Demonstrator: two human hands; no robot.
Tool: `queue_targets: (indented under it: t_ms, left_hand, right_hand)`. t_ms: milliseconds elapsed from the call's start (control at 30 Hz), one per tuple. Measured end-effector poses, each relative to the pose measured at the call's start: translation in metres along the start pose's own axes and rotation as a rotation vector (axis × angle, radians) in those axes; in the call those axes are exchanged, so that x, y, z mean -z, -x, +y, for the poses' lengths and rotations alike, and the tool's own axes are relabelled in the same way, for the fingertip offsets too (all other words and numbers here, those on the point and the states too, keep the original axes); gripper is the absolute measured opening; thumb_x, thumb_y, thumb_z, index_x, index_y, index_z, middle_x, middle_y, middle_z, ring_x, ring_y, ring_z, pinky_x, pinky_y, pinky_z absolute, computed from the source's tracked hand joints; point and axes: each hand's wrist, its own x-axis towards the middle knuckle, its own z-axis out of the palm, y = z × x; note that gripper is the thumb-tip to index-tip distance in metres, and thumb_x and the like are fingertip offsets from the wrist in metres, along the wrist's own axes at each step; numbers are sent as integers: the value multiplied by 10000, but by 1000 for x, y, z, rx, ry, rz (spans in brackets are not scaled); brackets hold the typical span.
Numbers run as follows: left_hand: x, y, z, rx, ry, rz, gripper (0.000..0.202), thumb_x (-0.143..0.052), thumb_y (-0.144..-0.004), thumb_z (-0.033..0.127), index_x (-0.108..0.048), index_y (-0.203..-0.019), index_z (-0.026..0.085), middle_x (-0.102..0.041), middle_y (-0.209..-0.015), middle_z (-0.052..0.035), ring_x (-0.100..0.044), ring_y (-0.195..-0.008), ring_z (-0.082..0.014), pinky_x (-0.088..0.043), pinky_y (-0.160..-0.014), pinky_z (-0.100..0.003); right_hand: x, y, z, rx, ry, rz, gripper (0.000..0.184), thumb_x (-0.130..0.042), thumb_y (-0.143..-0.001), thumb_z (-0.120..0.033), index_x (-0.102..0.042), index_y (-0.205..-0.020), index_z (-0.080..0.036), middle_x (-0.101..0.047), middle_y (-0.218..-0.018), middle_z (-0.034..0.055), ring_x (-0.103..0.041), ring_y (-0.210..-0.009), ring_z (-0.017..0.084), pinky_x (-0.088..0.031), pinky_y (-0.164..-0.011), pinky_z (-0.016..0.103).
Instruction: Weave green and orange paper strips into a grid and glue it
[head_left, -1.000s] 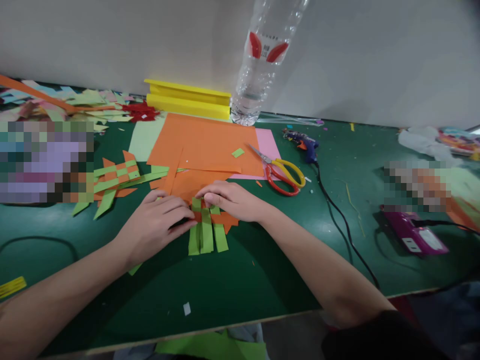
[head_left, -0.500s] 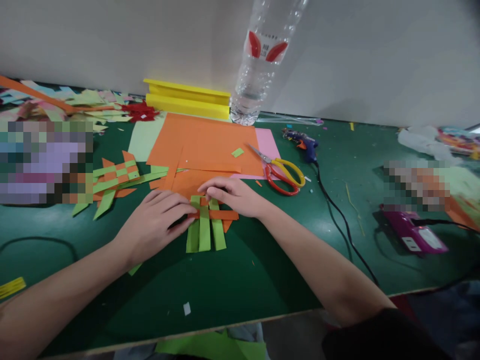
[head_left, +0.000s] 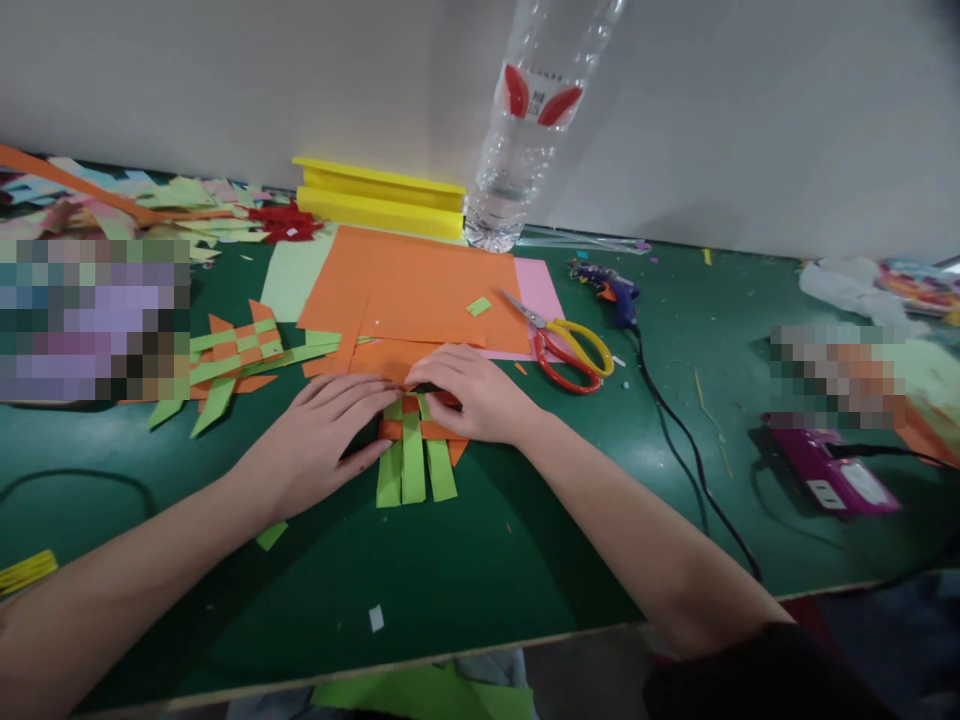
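cutting off the bottle [head_left: 517, 150] at the top edge, hiding part of the green-and-orange weave [head_left: 412, 440] under left hand [head_left: 322, 430] and right hand [head_left: 476, 395], pixelating an object [head_left: 82, 320] at far left, showing label print [head_left: 537, 101] too small for reading

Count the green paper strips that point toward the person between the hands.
3 visible: the left strip, nearest the left hand; the middle strip; and the right strip, nearest the right hand. More may be hidden under the hands.
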Motion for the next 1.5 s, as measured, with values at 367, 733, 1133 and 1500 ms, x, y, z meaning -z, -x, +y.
queue_targets:
  t_ms: [367,733,1133,1500]
  left_hand:
    - [1,1,-1,-12,-5,21,386,-445,-986,436,-559,-1258,187,-624,-1285,-126,-552,-1210,-303,-404,-1024,-502]
    - [2,1,-3,-30,-24,19,354,-452,-985,444,-557,-1218,199,-634,-1248,-116,-564,-1171,-298,-393,-1017,-497]
    - [2,2,-3,-17,19,36,285,-472,-980,425,-568,-1114,192,-663,-1184,-107,-601,-1104,-293,-388,-1001,-484]
    - [3,2,-2,-28,24,58,261,-488,-975,397,-551,-1129,195,-664,-1168,-100,-605,-1082,-282,-384,-999,-467]
  right_hand:
    - [3,0,-5,2,-63,-47,225,-575,-890,-326,-627,-1045,-171,-705,-1025,94,-619,-953,207,-441,-851,360]
    - [8,-2,-5,-38,-205,-124,442,-727,-786,-477,-627,-1086,-168,-693,-1056,92,-613,-988,218,-433,-907,372]
    - [14,-2,2,-68,-360,-192,636,-851,-645,-429,-628,-1178,-163,-704,-1063,78,-611,-999,219,-443,-930,385]
    - [14,-3,2,-71,-361,-189,399,-758,-738,-305,-641,-1102,-191,-706,-1045,57,-618,-973,199,-462,-908,372]
